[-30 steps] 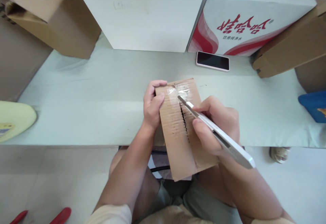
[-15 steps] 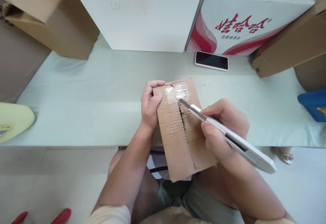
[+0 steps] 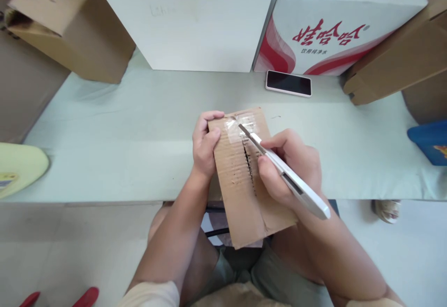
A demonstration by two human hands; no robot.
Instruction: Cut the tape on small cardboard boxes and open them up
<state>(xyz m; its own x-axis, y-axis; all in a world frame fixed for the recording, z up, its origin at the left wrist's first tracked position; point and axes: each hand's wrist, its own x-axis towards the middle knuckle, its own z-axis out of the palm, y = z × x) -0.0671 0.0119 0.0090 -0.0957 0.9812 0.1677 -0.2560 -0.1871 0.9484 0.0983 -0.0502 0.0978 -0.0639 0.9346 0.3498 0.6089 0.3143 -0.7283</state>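
A small brown cardboard box (image 3: 240, 204) is tilted over the table's front edge, with a dark slit along its middle. Clear tape (image 3: 232, 130) covers the far end of that seam. My left hand (image 3: 206, 141) grips the box's far left corner, thumb on top and fingers round the edge. In my right hand (image 3: 289, 165) is a white utility knife (image 3: 302, 188) with its blade (image 3: 249, 135) out. The blade tip lies over the tape; whether it touches cannot be made out.
A phone (image 3: 288, 83) lies at the back of the table (image 3: 104, 148). Behind stand a white panel (image 3: 195, 27), a red-and-white carton (image 3: 328, 32) and brown boxes (image 3: 94, 37). A yellow-green container (image 3: 21, 167) is at left, a blue one (image 3: 429, 141) at right.
My right hand and the utility knife have moved left, and the blade tip has shifted up and left over the tape. My left hand still grips the box.
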